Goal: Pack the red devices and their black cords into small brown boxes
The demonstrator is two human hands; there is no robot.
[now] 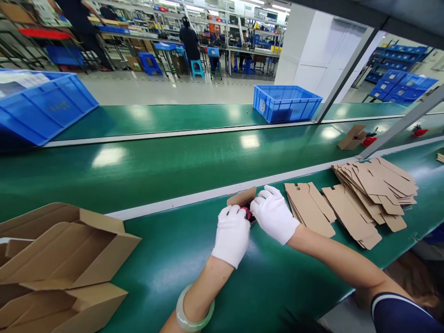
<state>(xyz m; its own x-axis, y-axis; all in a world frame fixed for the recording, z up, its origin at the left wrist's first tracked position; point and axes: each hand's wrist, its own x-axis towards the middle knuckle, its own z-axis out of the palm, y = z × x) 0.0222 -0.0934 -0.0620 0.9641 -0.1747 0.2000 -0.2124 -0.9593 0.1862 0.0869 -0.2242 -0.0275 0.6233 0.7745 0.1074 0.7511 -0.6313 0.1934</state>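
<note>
In white gloves, both my hands meet over the near green bench, close to its light divider strip. A small cardboard box [242, 198] with a raised flap is between them, and a red-and-black item [247, 213] shows at its opening. My left hand [233, 231] is closed around the box's near left side, its fingertips by the red part. From the right, my right hand [272, 213] has its fingers bent down onto the item at the box. Gloves cover most of the box and the item, so the item's kind is not clear.
Flat cardboard blanks [308, 208] and a larger pile of them [378, 185] lie on the right. Open folded boxes [100, 254] stand at left. Beyond are a green conveyor belt [180, 157], a blue crate [286, 104], a tilted blue crate [52, 108] and a metal post [402, 122].
</note>
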